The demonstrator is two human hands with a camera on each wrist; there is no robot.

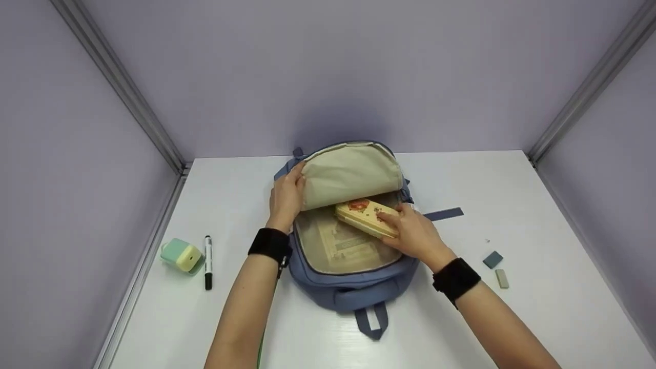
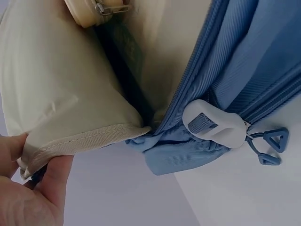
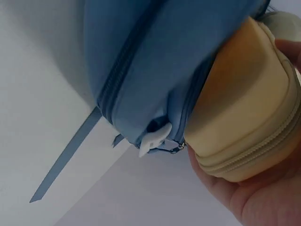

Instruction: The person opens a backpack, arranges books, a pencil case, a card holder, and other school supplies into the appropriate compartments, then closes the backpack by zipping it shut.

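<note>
A blue backpack [image 1: 353, 294] lies on the white table, its front flap [image 1: 353, 171] folded back to show a cream lining. My left hand [image 1: 287, 197] pinches the flap's edge on the left side; the left wrist view shows thumb and fingers around that edge [image 2: 75, 143]. In my right hand [image 1: 417, 233] is a yellow zippered pencil case [image 1: 359, 218] with a red print on top. It is held at a tilt over the backpack's opening, partly under the flap. In the right wrist view the fingers wrap around the pencil case [image 3: 240, 99].
To the left lie a green and yellow pencil sharpener [image 1: 182, 255] and a black-capped marker [image 1: 208, 262]. On the right are a dark small block [image 1: 493, 259] and a pale eraser-like block [image 1: 501, 279]. A blue strap [image 1: 445, 213] sticks out from the backpack's right side.
</note>
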